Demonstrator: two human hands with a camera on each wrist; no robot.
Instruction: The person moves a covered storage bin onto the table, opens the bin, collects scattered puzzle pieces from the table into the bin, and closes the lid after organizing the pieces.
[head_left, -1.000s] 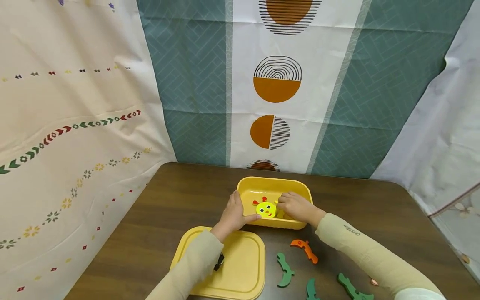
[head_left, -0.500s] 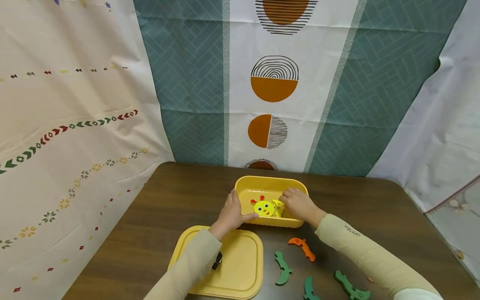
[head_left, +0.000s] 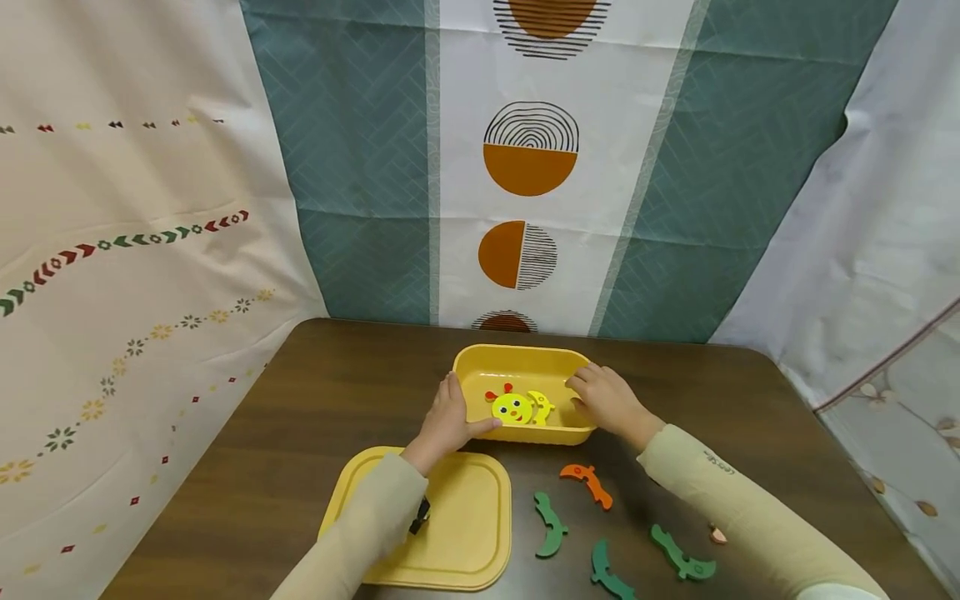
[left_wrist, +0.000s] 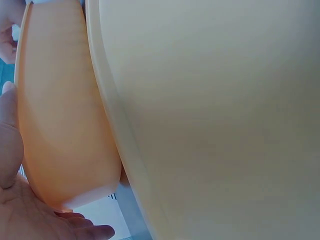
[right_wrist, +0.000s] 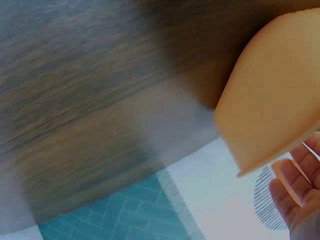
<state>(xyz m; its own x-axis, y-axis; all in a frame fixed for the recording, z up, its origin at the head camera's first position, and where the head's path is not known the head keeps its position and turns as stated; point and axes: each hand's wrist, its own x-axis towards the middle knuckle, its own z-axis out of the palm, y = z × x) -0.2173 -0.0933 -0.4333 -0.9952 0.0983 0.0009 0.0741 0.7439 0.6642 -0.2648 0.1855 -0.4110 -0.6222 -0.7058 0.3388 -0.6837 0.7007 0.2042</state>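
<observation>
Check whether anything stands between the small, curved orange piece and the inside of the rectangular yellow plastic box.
The box's near wall stands between the orange piece and the inside; nothing else visible lies in the way on the brown tabletop.

Tiny unreadable lettering on right sleeve

Into the yellow box, there's a way down through the middle, between the two hands! Left hand bars the front left corner, right hand the right end; smiling disc and yellow crescent crowd the front. Behind, a strip of tabletop, then hanging cloth!
</observation>
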